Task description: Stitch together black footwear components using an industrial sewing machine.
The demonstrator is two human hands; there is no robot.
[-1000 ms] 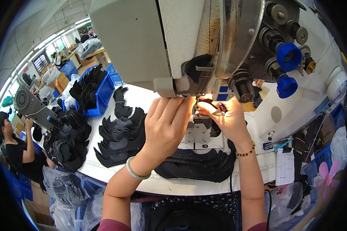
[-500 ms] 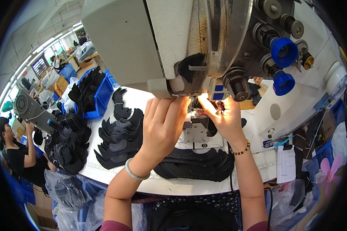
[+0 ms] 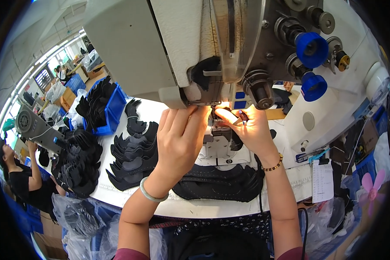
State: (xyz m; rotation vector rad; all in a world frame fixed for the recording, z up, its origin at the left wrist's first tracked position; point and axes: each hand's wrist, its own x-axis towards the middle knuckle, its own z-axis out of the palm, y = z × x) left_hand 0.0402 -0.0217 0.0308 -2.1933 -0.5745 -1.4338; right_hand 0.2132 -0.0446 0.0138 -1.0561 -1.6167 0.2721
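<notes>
Front stack: curved black pieces (image 3: 216, 186), dotted along their edges, too overlapped to count, on a smooth white tabletop (image 3: 195, 210).
Wristwear: one smooth pale bangle (image 3: 144, 190), one dark beaded bracelet (image 3: 271, 168).
Left hand (image 3: 182, 141): fingers bent side by side, tips hidden under the machine head (image 3: 125, 56); cannot tell if it grips.
Right hand (image 3: 255, 132): thumb and forefinger close together in bright light; grip unclear.
Dark piece (image 3: 235, 142): partly hidden, below the right hand, beside the metal post (image 3: 216, 149).
Knobs (image 3: 311, 50): two, blue, cup-shaped.
Crate (image 3: 115, 113): one, blue plastic, heaped black.
</notes>
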